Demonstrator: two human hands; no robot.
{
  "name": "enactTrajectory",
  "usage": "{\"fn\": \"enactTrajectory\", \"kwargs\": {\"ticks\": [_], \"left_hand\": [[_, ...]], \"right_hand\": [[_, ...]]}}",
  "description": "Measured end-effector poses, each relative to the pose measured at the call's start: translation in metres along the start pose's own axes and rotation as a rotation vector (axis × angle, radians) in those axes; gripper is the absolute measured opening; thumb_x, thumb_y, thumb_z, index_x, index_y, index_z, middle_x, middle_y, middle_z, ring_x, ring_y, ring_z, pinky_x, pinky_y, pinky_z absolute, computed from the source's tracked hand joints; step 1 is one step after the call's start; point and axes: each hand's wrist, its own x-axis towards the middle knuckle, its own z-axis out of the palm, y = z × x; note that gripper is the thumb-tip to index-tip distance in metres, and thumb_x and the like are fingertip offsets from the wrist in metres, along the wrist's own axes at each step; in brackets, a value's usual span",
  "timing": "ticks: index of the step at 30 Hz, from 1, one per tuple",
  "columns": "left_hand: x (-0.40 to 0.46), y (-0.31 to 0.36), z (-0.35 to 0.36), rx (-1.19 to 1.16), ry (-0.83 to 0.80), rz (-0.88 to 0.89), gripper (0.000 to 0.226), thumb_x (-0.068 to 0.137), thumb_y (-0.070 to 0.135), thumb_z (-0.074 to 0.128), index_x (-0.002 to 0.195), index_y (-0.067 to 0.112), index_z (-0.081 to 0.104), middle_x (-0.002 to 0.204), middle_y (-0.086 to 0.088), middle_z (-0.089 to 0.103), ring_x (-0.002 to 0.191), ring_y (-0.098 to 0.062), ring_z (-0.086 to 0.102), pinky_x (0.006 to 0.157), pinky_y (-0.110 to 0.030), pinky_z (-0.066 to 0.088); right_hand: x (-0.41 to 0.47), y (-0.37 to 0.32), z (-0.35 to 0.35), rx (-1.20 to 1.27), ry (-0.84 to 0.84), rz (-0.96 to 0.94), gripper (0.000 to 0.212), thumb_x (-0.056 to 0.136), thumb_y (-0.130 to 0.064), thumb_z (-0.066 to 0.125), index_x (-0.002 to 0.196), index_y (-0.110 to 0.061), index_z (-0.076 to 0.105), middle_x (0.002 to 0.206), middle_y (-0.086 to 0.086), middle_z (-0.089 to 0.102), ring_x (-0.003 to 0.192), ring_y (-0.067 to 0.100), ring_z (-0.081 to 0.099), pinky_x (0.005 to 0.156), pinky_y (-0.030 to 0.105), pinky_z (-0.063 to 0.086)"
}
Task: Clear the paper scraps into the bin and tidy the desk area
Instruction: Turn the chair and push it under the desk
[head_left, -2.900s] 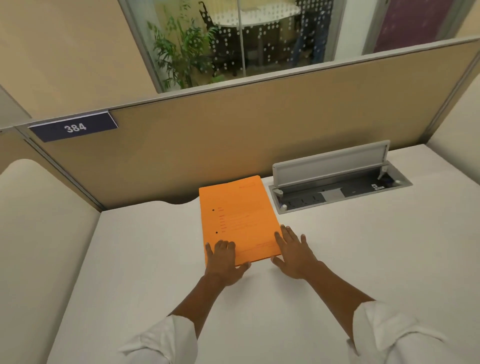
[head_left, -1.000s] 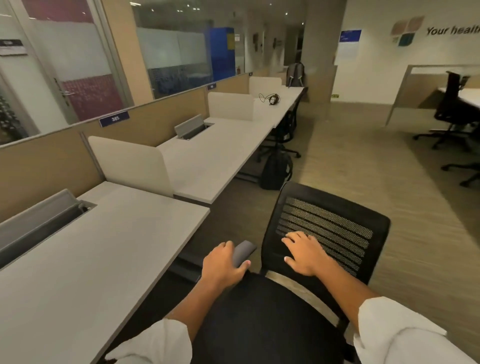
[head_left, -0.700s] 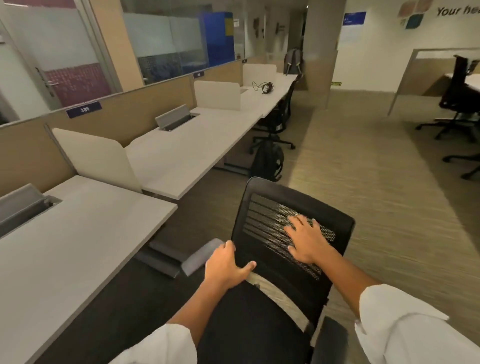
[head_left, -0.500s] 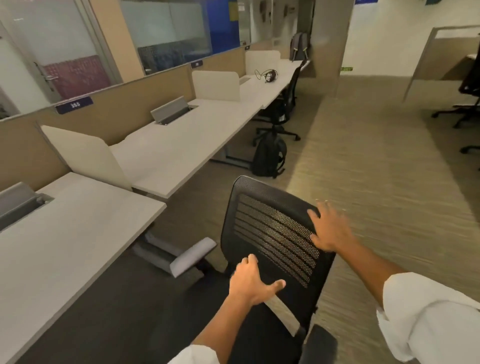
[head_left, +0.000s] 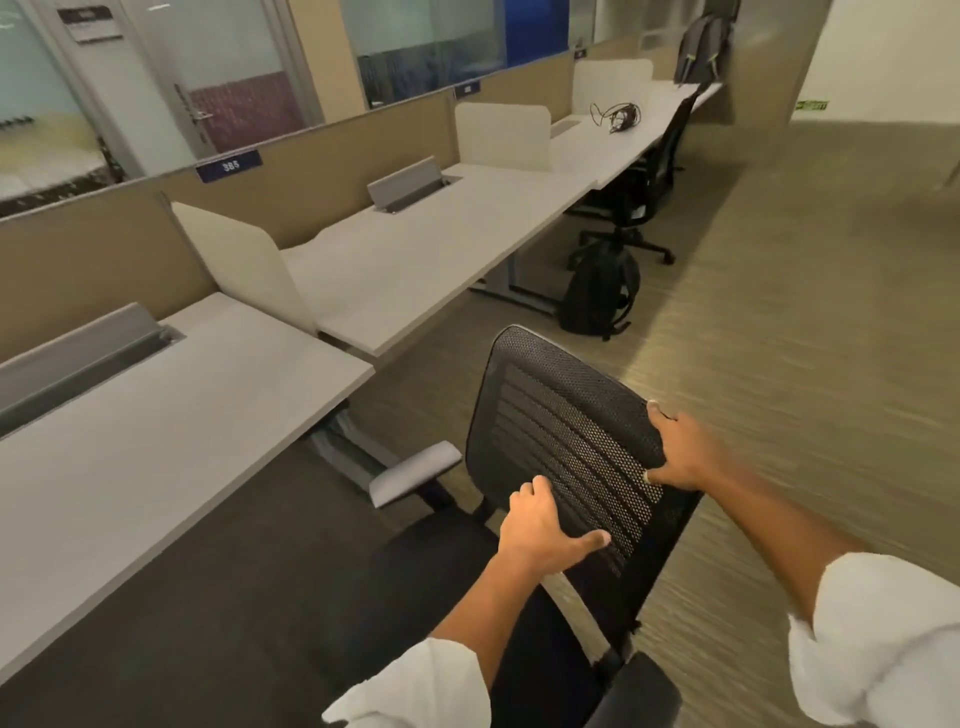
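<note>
Both hands grip the black mesh chair (head_left: 566, 426) at frame centre: left hand (head_left: 540, 530) on the backrest's lower near edge, right hand (head_left: 680, 457) curled around its right edge. The tabletop (head_left: 156, 415) lies to the chair's left; no paper scraps are visible.

1. Hands: two are showing, the left hand (head_left: 540, 527) and the right hand (head_left: 680, 452).
2. Office chairs: two are standing, a near mesh chair (head_left: 561, 415) and a far chair (head_left: 649, 171).
3. Backpacks: two are showing, one on the floor (head_left: 600, 291) and one on the far counter (head_left: 701, 44).
4. Raised cable-box lids: two are showing, near lid (head_left: 78, 353) and next lid (head_left: 405, 182).
5. White side dividers: three are standing, first (head_left: 244, 260), second (head_left: 501, 135), third (head_left: 610, 78).
6. Number plates: one legible plate (head_left: 228, 166).
</note>
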Motion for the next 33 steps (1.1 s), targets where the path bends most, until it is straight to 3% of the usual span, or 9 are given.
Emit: {"fn": "enactTrajectory", "kwargs": {"ticks": [5, 9, 13, 17, 22, 25, 27, 29, 33], "left_hand": [[-0.009, 0.003, 0.000, 0.140, 0.047, 0.060, 0.116, 0.055, 0.086, 0.060, 0.140, 0.015, 0.027, 0.140, -0.006, 0.039, 0.131, -0.028, 0.034, 0.103, -0.047, 0.044], [-0.016, -0.004, -0.002, 0.232, 0.125, 0.078, 0.137, 0.043, 0.100, 0.046, 0.146, 0.015, 0.017, 0.149, -0.009, 0.031, 0.139, -0.033, 0.026, 0.106, -0.054, 0.039], [-0.031, -0.003, 0.007, 0.161, 0.115, -0.001, 0.151, 0.031, 0.108, 0.039, 0.151, 0.023, 0.001, 0.162, -0.010, 0.010, 0.149, -0.035, 0.001, 0.116, -0.061, 0.016], [-0.052, -0.001, 0.020, 0.077, 0.078, -0.055, 0.154, 0.030, 0.107, 0.040, 0.151, 0.026, -0.010, 0.164, -0.010, -0.005, 0.148, -0.032, -0.015, 0.115, -0.063, -0.001], [-0.081, -0.003, 0.022, 0.059, -0.043, -0.150, 0.160, 0.035, 0.103, 0.048, 0.149, 0.016, -0.022, 0.160, -0.012, -0.023, 0.144, -0.035, -0.029, 0.111, -0.069, -0.006], [-0.101, -0.008, 0.029, 0.051, -0.098, -0.224, 0.144, 0.054, 0.078, 0.063, 0.150, 0.010, -0.020, 0.159, -0.014, -0.025, 0.144, -0.036, -0.029, 0.112, -0.068, -0.002], [-0.114, -0.017, 0.030, 0.048, -0.100, -0.253, 0.135, 0.061, 0.062, 0.068, 0.150, 0.008, -0.019, 0.159, -0.015, -0.025, 0.144, -0.035, -0.029, 0.113, -0.066, -0.003], [-0.126, -0.028, 0.027, 0.036, -0.110, -0.231, 0.130, 0.067, 0.054, 0.069, 0.150, 0.008, -0.019, 0.159, -0.014, -0.027, 0.143, -0.032, -0.030, 0.114, -0.064, -0.004], [-0.160, -0.053, 0.021, -0.131, -0.188, -0.176, 0.120, 0.073, 0.047, 0.072, 0.153, 0.015, -0.012, 0.163, -0.007, -0.013, 0.149, -0.026, -0.016, 0.119, -0.059, 0.003]], "right_hand": [[-0.009, -0.002, -0.013, -0.032, -0.056, -0.104, 0.112, 0.077, -0.064, 0.067, 0.153, -0.002, 0.013, 0.145, 0.021, 0.045, 0.128, 0.035, 0.047, 0.100, 0.037, 0.045], [-0.030, -0.014, -0.015, 0.019, -0.113, -0.193, 0.078, 0.090, -0.050, 0.059, 0.145, -0.002, 0.030, 0.136, 0.020, 0.053, 0.120, 0.033, 0.052, 0.092, 0.035, 0.045], [-0.064, -0.029, -0.010, 0.128, -0.195, -0.273, 0.061, 0.098, -0.030, 0.053, 0.145, 0.003, 0.033, 0.144, 0.018, 0.048, 0.127, 0.033, 0.050, 0.104, 0.042, 0.044], [-0.091, -0.042, -0.009, 0.197, -0.311, -0.399, 0.019, 0.095, -0.012, 0.049, 0.098, 0.002, 0.061, 0.095, 0.018, 0.068, 0.086, 0.029, 0.067, 0.078, 0.046, 0.054], [-0.097, -0.069, -0.026, 0.007, -0.274, -0.576, 0.018, 0.077, -0.009, 0.057, 0.080, -0.009, 0.074, 0.067, -0.007, 0.070, 0.061, 0.003, 0.064, 0.060, 0.023, 0.051], [-0.088, -0.082, -0.027, -0.261, -0.040, -0.672, 0.045, 0.068, -0.025, 0.065, 0.112, -0.019, 0.064, 0.105, 0.003, 0.065, 0.098, 0.021, 0.062, 0.080, 0.037, 0.054], [-0.078, -0.092, -0.017, -0.413, 0.012, -0.698, 0.088, 0.066, -0.036, 0.072, 0.145, -0.026, 0.035, 0.139, 0.005, 0.041, 0.128, 0.026, 0.042, 0.097, 0.042, 0.047], [-0.071, -0.103, -0.007, -0.564, -0.029, -0.705, 0.113, 0.065, -0.044, 0.077, 0.155, -0.027, 0.010, 0.158, 0.004, 0.016, 0.146, 0.030, 0.015, 0.112, 0.052, 0.029], [-0.069, -0.125, 0.025, -0.619, -0.122, -0.774, 0.107, 0.068, -0.054, 0.073, 0.154, -0.031, 0.015, 0.163, 0.002, 0.014, 0.152, 0.027, 0.002, 0.114, 0.069, 0.001]]}}
